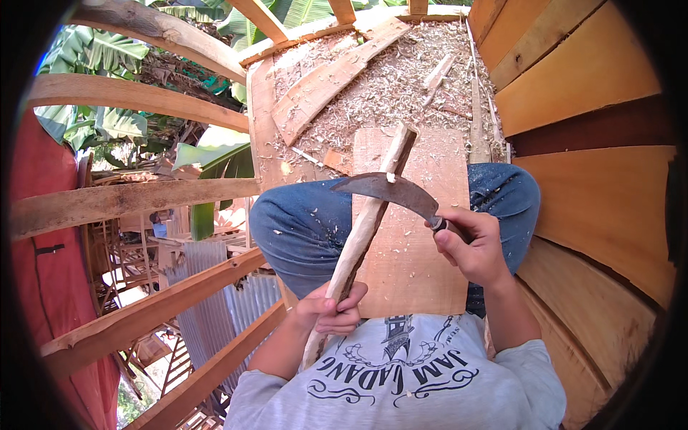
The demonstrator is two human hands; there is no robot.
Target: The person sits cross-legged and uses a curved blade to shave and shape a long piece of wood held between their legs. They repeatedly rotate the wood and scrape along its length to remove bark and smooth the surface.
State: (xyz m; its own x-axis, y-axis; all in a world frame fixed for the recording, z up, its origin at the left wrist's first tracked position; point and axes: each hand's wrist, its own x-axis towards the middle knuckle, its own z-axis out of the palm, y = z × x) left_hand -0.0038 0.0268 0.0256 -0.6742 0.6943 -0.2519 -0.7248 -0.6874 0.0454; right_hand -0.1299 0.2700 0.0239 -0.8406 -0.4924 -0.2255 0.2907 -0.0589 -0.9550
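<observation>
My left hand (335, 309) is closed round the lower part of a long wooden stick (358, 240), partly stripped to pale wood with dark bark along one side. The stick slants up and away over a flat board (419, 265) that rests across my lap. In my right hand (469, 244) is the dark handle of a sickle (395, 190). Its curved blade lies across the upper part of the stick, with the tip pointing left. A small pale shaving (390, 177) sits at the blade where it crosses the stick.
Wood shavings (430, 79) cover the floor ahead, with a loose plank (337, 79) among them. A slatted wooden railing (136, 201) runs along my left, plants and metal sheets beyond it. A plank wall (588, 208) stands close on my right. My bent knees flank the board.
</observation>
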